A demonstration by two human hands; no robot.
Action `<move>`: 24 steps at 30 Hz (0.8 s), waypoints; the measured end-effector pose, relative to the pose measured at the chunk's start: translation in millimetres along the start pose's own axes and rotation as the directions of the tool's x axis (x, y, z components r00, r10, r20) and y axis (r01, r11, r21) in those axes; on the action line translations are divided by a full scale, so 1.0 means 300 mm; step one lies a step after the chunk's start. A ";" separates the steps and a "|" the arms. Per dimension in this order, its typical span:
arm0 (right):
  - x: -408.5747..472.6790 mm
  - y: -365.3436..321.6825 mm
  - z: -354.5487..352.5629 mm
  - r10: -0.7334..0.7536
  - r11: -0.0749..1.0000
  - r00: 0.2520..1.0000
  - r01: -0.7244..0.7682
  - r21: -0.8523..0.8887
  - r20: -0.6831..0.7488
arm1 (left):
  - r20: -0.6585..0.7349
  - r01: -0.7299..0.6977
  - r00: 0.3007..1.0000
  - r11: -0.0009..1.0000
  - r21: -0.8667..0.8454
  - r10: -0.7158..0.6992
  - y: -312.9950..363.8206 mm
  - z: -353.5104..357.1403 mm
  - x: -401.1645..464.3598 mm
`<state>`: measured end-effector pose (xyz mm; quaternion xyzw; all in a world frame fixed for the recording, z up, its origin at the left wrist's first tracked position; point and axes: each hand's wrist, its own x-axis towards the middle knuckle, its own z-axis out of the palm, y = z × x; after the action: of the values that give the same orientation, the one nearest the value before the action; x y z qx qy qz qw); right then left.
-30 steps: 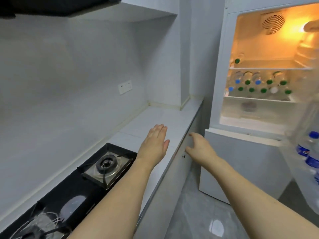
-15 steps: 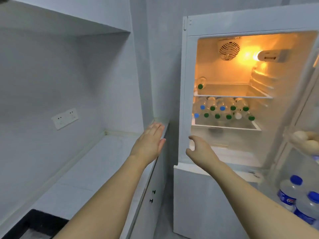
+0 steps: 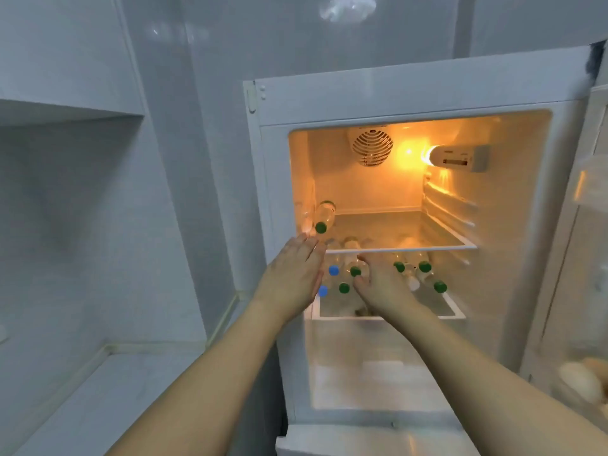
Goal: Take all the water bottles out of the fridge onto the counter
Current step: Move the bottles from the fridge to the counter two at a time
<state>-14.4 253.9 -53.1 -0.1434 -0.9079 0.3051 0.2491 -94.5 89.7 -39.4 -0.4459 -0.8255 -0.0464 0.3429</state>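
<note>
Light source: warm orange lamp (image 3: 431, 154) inside the fridge (image 3: 411, 97), up and right of the fingers.
Ambient: cool, dim grey on the walls.
Glare: ceiling reflection (image 3: 347, 8) high above the fingers.
Blur: soft throughout; right edge smeared.
Distortion: wide-angle bowing at edges.

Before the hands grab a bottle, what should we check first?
1. Fridge open and lit: ok.
2. Bottles in reach: ok, a pile of bottles lies on the lower shelf and one green-capped bottle on the upper shelf.
3. Left hand free: ok, fingers straight, holding nothing.
4. Right hand has a grip: cannot tell; its fingers curl near a green cap, contact unclear.
5. Room on the counter: ok, the visible part is bare.
6. Pile will stay put when one bottle leaves: cannot tell.
</note>
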 end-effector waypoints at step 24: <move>0.674 0.408 0.086 -0.039 0.918 0.996 0.006 -0.397 -0.075 | 0.336 0.470 0.752 0.819 0.330 -0.567 -0.057 0.558 0.700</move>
<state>-183.8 419.5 -73.5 -0.1925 -0.9416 0.1062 0.2552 -272.7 291.5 -35.2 -0.1551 -0.9702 0.0505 0.1790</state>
